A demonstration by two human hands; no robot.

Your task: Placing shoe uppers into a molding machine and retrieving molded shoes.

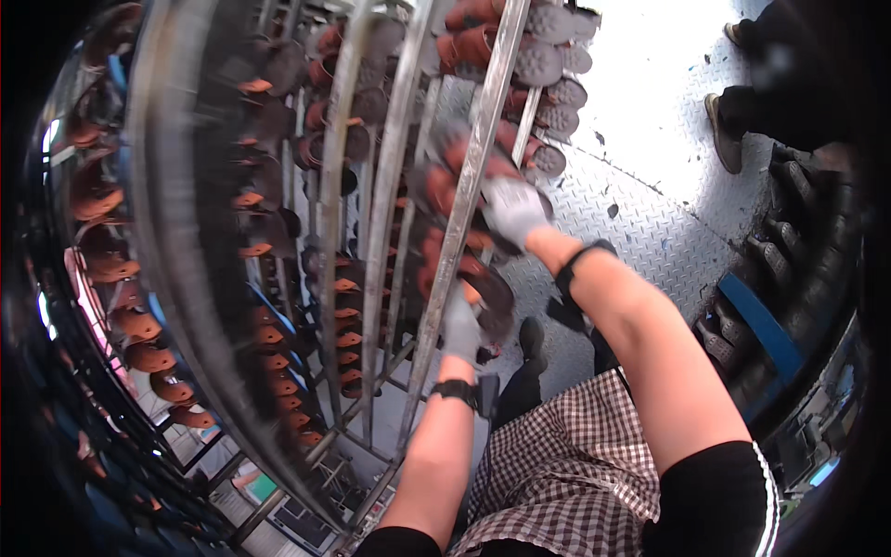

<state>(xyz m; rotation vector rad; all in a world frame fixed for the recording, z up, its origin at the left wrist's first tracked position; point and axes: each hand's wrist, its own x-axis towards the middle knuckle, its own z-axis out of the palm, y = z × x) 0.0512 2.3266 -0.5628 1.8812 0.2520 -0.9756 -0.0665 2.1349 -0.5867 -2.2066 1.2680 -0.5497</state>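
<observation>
The left hand (pixel 460 323) and right hand (pixel 516 208) are working at boots (pixel 494 302) beside a metal bar (pixel 493 93), closure indeterminable through blur, a loose grip possibly risking a drop.

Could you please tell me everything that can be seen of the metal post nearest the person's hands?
The metal post is a long, narrow grey bar, metallic-looking and scuffed. It slants from the top edge toward the lower left. Reddish-brown shoes show on both sides of it. The gloved left hand and right hand are close on its right; any contact is unclear.
</observation>
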